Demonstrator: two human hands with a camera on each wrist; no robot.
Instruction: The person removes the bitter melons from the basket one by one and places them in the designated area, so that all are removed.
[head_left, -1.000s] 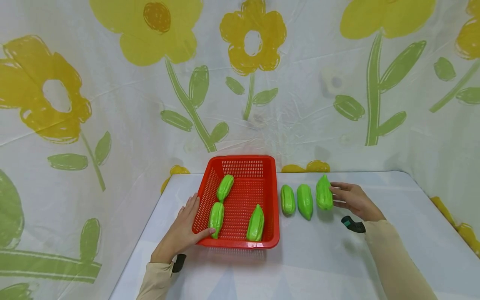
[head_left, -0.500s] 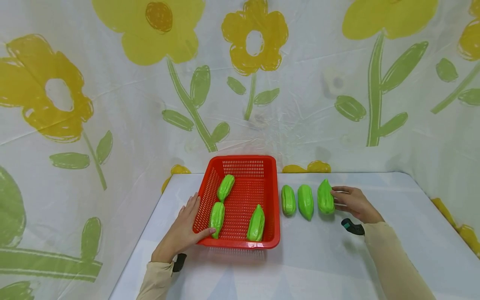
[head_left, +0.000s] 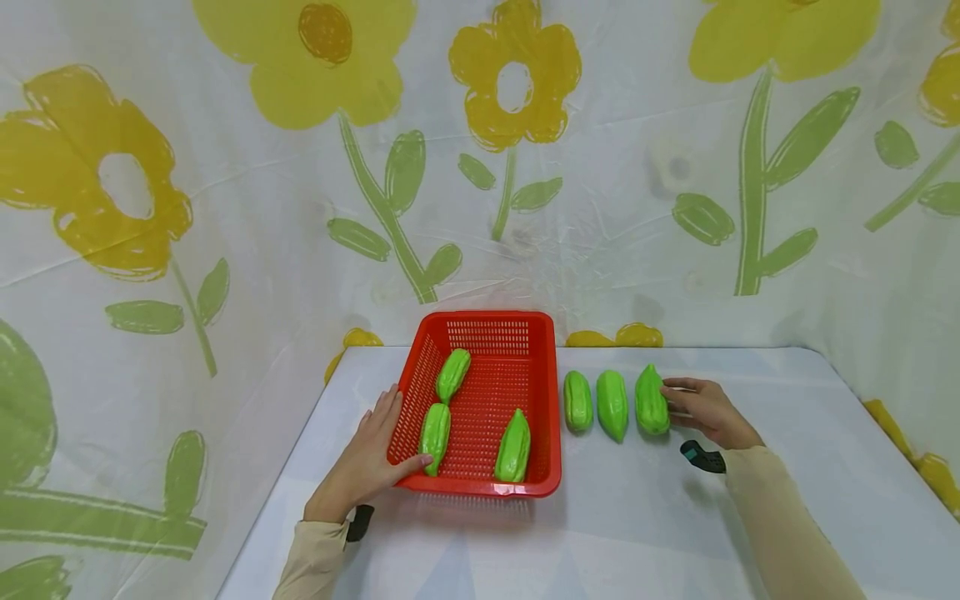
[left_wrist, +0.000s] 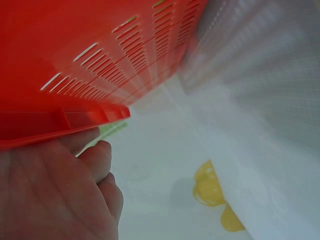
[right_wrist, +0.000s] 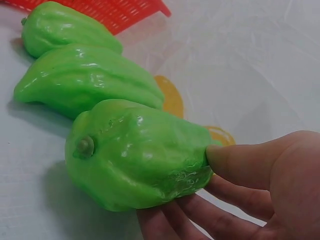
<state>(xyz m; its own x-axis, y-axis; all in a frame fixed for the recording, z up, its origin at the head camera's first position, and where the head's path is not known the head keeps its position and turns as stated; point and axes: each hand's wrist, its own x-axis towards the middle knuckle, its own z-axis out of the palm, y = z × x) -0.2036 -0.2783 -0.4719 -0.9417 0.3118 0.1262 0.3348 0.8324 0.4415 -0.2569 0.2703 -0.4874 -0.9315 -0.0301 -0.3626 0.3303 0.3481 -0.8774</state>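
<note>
A red plastic basket [head_left: 501, 488] stands left of centre in the head view, with several green ridged fruits inside, one of them a fruit [head_left: 513, 448] at the front right. My left hand [head_left: 363, 467] holds its front left corner, the thumb over the rim and the other fingers outside. In the left wrist view, the fingers [left_wrist: 97, 157] lie below the rim. Right of the basket, my right hand [head_left: 708, 412] grips a green ridged fruit [right_wrist: 135, 155] by its far side. The thumb presses on top and other fingers are partly hidden beneath. It lies at or just above the table.
Two more green ridged fruits, one nearer the basket [head_left: 578, 402] and one with its pointed end forward [head_left: 612, 406], lie in a row left of the held fruit. A white table [head_left: 637, 533] carries everything. A flower-printed curtain [head_left: 600, 250] rises behind and at the sides.
The right hand has lowered the held fruit slightly toward the table, beside the two others. The left hand has stayed on the basket corner. The view has shifted slightly.
</note>
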